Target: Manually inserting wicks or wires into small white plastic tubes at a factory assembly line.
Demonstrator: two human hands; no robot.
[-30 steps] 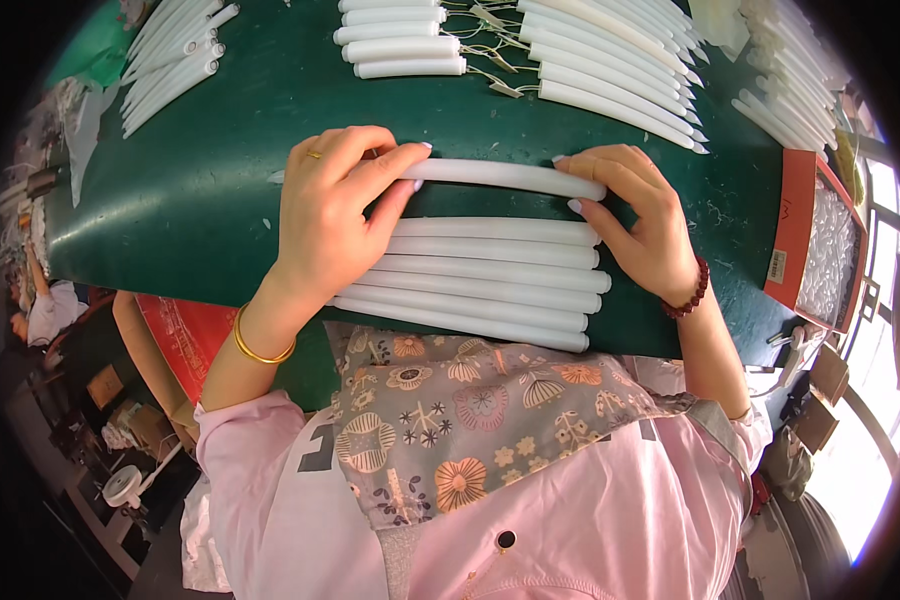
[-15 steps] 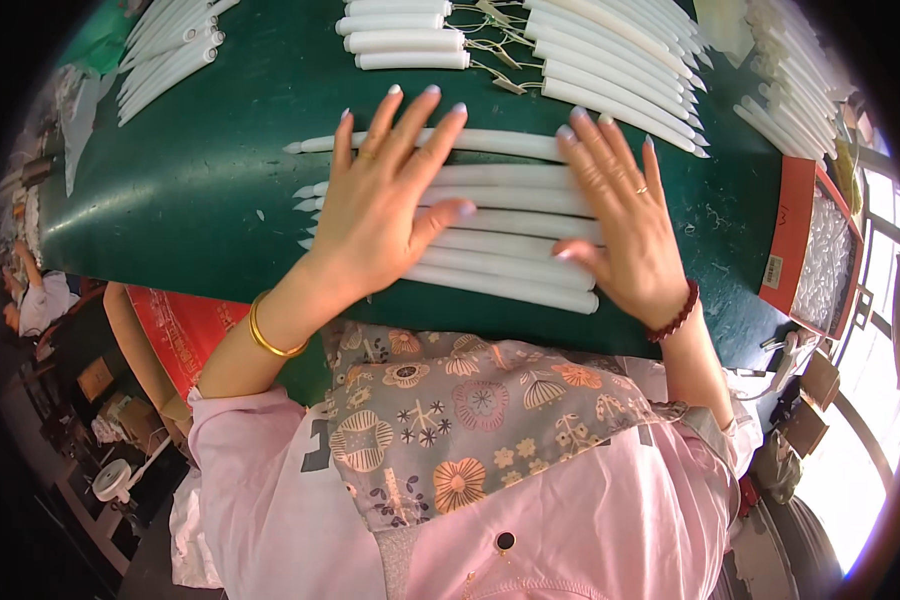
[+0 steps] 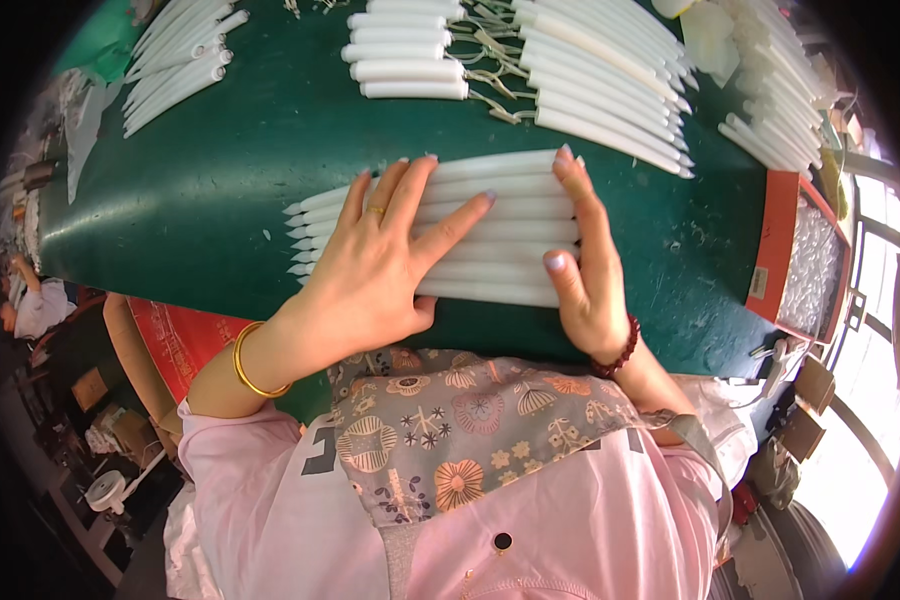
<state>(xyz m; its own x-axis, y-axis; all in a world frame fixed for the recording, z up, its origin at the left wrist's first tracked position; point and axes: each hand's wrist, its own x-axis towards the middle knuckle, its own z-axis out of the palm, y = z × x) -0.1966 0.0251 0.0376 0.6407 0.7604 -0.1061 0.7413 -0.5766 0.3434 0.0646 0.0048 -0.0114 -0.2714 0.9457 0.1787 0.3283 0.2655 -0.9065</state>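
Observation:
Several long white taper candles (image 3: 515, 230) with pointed tips lie side by side in a tight row on the green table (image 3: 170, 220), tips to the left. My left hand (image 3: 370, 250) rests across them, its fingers outstretched and apart. At their blunt right ends is my right hand (image 3: 595, 265), held edgewise with fingers straight and the thumb apart over the row. Neither hand grips a candle. My left hand covers part of the row's left half.
Farther back lie short white cylinders (image 3: 405, 72) joined by wires to more tapers (image 3: 610, 110). Other white sticks lie at back left (image 3: 175, 90) and far right (image 3: 785, 110). A red box (image 3: 773, 240) with clear contents stands at right. Another person (image 3: 40, 310) is at far left.
The candles, spread out before, now lie closer together with their right ends nearly level. My right hand has moved left and turned edgewise against those ends; my left hand has come nearer to me.

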